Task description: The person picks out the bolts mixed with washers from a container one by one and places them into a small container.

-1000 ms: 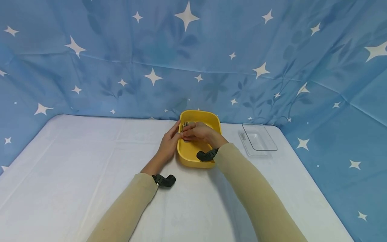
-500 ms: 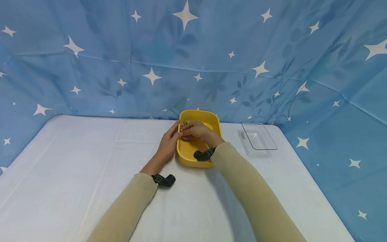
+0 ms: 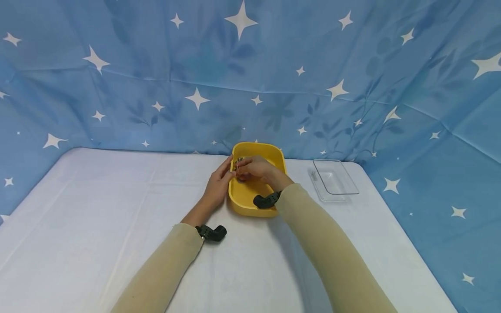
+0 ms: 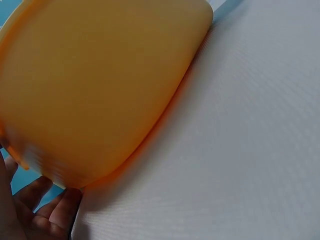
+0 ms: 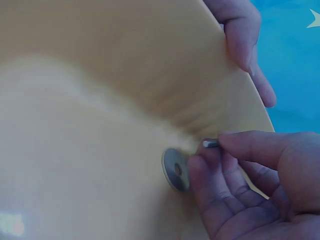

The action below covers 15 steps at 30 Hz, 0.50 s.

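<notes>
A yellow plastic tub (image 3: 250, 204) stands on the table. My left hand (image 3: 219, 184) grips its left wall, with the thumb at the rim and the fingers on the outer side. In the left wrist view, curled fingers (image 4: 62, 207) meet the tub's edge. My right hand (image 3: 258, 169) is inside the tub, near that wall. The right wrist view shows its thumb and a finger pinching a small metal pin (image 5: 211, 143), perhaps a screw; most of it is hidden. A flat round washer (image 5: 175, 169) touches another fingertip; whether it is held cannot be told.
Small metal pieces (image 3: 240, 161) lie at the tub's back left, partly behind the right hand. A clear plastic box (image 3: 330, 180) stands to the tub's right, with a clear lid or rim (image 3: 344, 193) tilted over it. A blue star-patterned curtain (image 3: 250, 87) hangs behind the table.
The right hand's fingers shift slightly inside the tub, and its wrist has moved a little left and back. Left hand and tub stay in place.
</notes>
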### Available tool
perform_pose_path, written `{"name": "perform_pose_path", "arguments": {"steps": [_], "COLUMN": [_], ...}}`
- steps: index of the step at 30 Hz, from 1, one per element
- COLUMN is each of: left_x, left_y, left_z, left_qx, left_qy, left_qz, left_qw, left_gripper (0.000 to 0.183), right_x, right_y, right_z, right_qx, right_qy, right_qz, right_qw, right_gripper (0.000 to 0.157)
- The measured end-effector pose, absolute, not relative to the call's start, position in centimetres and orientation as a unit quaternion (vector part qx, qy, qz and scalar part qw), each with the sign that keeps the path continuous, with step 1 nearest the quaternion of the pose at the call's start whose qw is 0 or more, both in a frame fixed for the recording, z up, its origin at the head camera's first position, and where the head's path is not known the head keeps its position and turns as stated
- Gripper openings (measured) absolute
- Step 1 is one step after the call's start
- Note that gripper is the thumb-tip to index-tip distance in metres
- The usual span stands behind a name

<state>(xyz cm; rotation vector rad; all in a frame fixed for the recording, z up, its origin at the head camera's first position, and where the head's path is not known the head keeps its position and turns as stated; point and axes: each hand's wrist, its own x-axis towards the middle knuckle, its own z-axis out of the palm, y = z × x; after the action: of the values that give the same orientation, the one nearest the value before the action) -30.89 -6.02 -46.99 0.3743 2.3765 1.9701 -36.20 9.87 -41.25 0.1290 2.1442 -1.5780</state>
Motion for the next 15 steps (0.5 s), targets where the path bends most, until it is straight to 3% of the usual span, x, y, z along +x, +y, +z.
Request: {"name": "perform_pose_path", "arguments": {"steps": [15], "left_x": [-31.0], "left_y": [-5.8], "left_z": [-47.1], "left_qx": [0.125], "left_qy": [0.757], "left_qz": [0.641], "left_qw": [0.014], "left_gripper": [0.058], "right_x": [-34.1], "right_y": [13.2], "right_z": [-38.2], "right_qx": [-0.009], "right_qy": [0.782], "right_qz": [-0.574], "right_qw": [0.241], "right_gripper": [0.044]}}
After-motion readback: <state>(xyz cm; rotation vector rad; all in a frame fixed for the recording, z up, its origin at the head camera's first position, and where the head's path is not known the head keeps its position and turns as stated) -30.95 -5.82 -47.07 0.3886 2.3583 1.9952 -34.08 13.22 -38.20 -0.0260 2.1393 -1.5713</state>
